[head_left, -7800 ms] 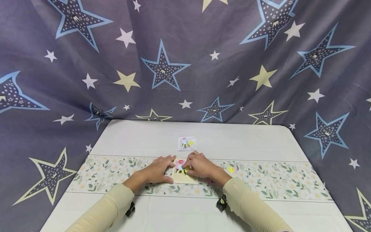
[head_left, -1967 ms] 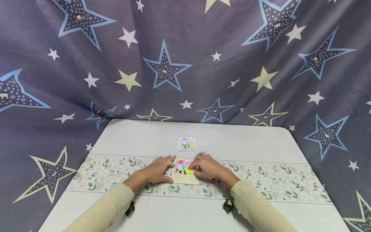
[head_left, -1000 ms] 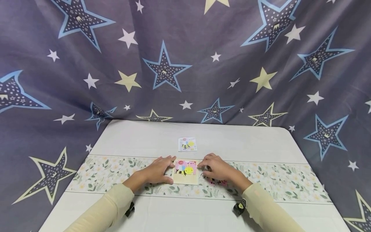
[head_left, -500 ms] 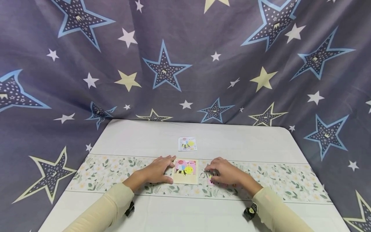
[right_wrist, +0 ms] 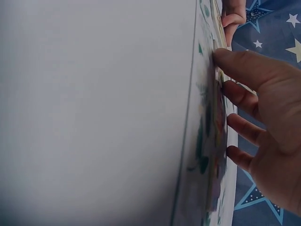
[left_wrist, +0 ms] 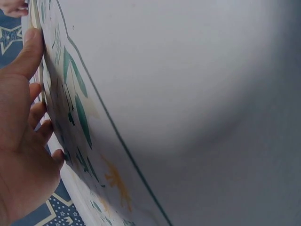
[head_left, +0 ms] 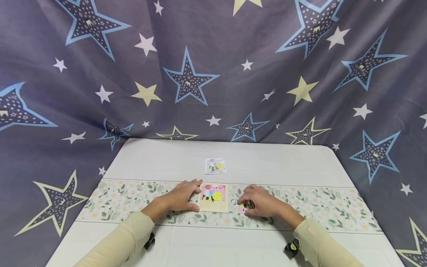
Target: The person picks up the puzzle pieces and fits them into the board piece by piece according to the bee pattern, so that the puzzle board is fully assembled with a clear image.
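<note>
A light wooden puzzle board (head_left: 213, 207) lies in the middle of the floral strip. Its upper part bears pink pieces that form a yellow-headed bee (head_left: 213, 193); a bare wood band shows below. My left hand (head_left: 181, 196) rests at the board's left edge, thumb and forefinger spread along it. To the board's right, my right hand (head_left: 261, 202) is lowered over a loose puzzle piece (head_left: 242, 208), pink with yellow and black, fingertips touching it. The hand hides part of this piece and whatever lies under the palm. In the right wrist view, the thumb and fingers (right_wrist: 240, 96) are apart.
Behind the board lies a small picture card (head_left: 215, 165) with the same bee. A floral strip (head_left: 317, 207) crosses the white table (head_left: 160, 157). A star-printed cloth (head_left: 213, 66) hangs behind and at both sides.
My right hand has left the board after working on the bee's head, moved right and come down on the loose piece. The bee's upper picture now shows uncovered. My left hand has stayed put.
</note>
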Available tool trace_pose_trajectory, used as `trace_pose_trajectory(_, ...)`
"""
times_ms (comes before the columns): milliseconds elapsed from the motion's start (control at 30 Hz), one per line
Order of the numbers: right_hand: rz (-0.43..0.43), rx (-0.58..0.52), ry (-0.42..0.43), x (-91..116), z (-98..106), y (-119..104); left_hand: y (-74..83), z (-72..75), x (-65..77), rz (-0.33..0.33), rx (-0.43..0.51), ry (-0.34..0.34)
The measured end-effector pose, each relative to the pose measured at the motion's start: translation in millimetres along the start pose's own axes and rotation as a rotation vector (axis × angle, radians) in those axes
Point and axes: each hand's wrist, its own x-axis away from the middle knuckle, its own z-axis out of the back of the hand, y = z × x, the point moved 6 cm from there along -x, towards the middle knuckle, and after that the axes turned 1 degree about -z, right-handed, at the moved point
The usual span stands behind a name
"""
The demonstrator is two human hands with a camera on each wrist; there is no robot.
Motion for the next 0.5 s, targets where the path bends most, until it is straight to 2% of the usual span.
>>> trace_pose_trajectory(500,-0.005,-0.010,0.024,-0.8,-2.2,0.4,-0.2,0.1,-1.6,0.007,-0.007,-0.005)
